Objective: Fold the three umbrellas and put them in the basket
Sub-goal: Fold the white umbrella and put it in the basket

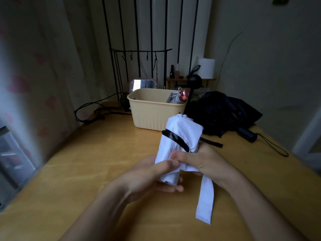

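A collapsed white cloth umbrella (180, 136), smooth and faintly sheened, bears a glossy black band. The cream ribbed plastic basket (152, 115) looks matt; the yellow wooden tabletop (104, 153) shows a soft polish. The crumpled black fabric umbrella (224, 112) is dull.

Both hands, left hand (147, 173) and right hand (203, 162), grip a folded white umbrella (180, 136) before the basket (152, 113).

The wooden table (86, 162) is bare at the lower left and middle of the frame. The yellow basket (152, 112) has open room in its left half. A black umbrella (224, 112) blocks the right side, touching the basket.
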